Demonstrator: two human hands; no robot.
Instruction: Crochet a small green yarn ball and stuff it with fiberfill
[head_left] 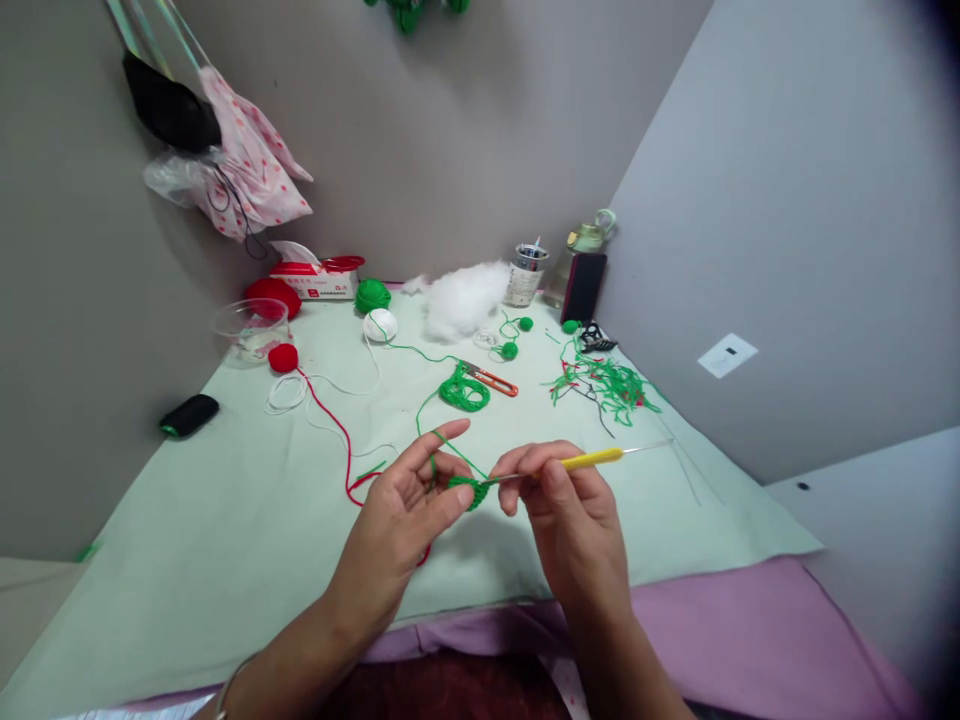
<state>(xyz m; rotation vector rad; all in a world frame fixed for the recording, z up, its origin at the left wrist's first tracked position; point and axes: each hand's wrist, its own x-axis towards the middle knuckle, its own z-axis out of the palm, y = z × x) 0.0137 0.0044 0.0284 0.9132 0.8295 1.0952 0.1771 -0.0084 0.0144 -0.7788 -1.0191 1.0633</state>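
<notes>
Forearms (315, 630) are spanning the nr side; L hand (405, 500) is pinching the green crochet piece (469, 491) mid-scene over the table (510, 580), R hand (574, 510) is gripping the yellow hook (592, 460), tip at piece. Best be keeping the yarn (463, 456) evenly taut.

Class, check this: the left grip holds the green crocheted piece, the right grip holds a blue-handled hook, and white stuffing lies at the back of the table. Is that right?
Not quite: the head view shows a yellow-handled hook, not a blue-handled one. The left grip holds the green crocheted piece, the right grip holds that hook, and white stuffing lies at the back of the table.
</notes>
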